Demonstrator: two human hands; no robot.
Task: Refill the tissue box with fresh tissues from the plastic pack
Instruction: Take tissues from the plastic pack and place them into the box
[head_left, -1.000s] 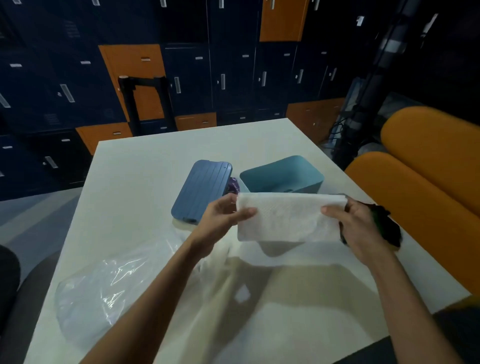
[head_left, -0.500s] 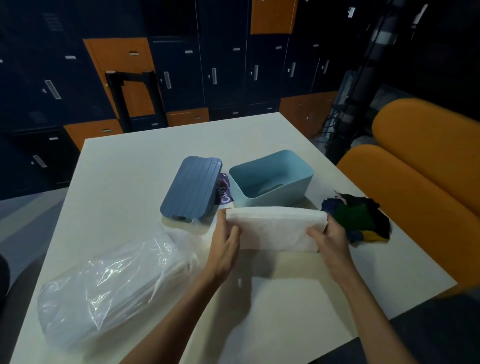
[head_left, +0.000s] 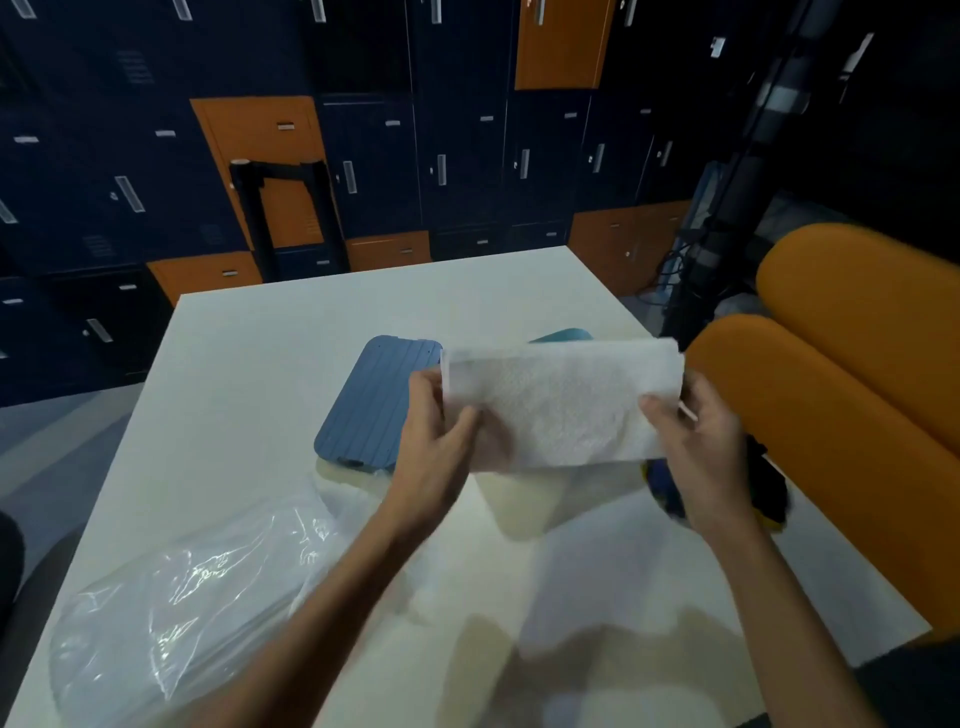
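Plastic pack (head_left: 171, 608), clear and crumpled, lies on the near left part of the white counter (head_left: 249, 395), with a pale stack showing faintly through the film. Beyond it two bare forearms reach in from the near edge. Both hands hold a folded white stack of tissues (head_left: 561, 405) up above the counter. The left hand (head_left: 436, 457) pinches its left end between thumb and fingers, and the right hand (head_left: 701, 447) grips its right end the same way. The stack casts a shadow on the counter below.

Just behind the left hand a ribbed blue lid (head_left: 374, 405) lies flat. The light blue tissue box (head_left: 563, 335) is almost wholly hidden behind the tissues; only a bit of its rim shows above them. A dark cloth (head_left: 769, 483) lies near the counter's right edge, partly behind the right hand. An orange sofa (head_left: 831, 415) stands to the right, and navy and orange lockers (head_left: 415, 156) fill the far wall.
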